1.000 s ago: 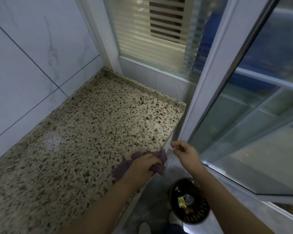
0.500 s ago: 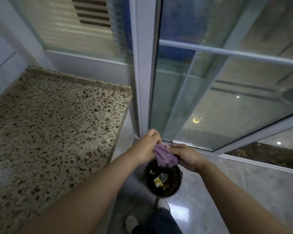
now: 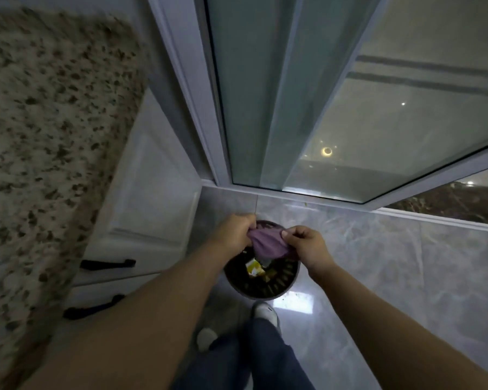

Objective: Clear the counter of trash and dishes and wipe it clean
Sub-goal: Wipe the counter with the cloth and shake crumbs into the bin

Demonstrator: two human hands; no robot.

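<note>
I hold the cloth point(image 3: 268, 244) over the bin point(image 3: 261, 280).
My left hand point(image 3: 234, 232) and right hand point(image 3: 307, 246) each pinch an end of the purple cloth, stretched between them above the round dark bin on the floor point(image 3: 392, 263); the speckled bench point(image 3: 48, 130) lies to my left.

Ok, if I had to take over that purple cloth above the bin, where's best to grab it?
Probably the purple cloth by its slack lower fold, coming from below on the near side. The left hand and right hand already pinch its two upper ends, so only the bunch hanging over the trash bin is free.
</note>
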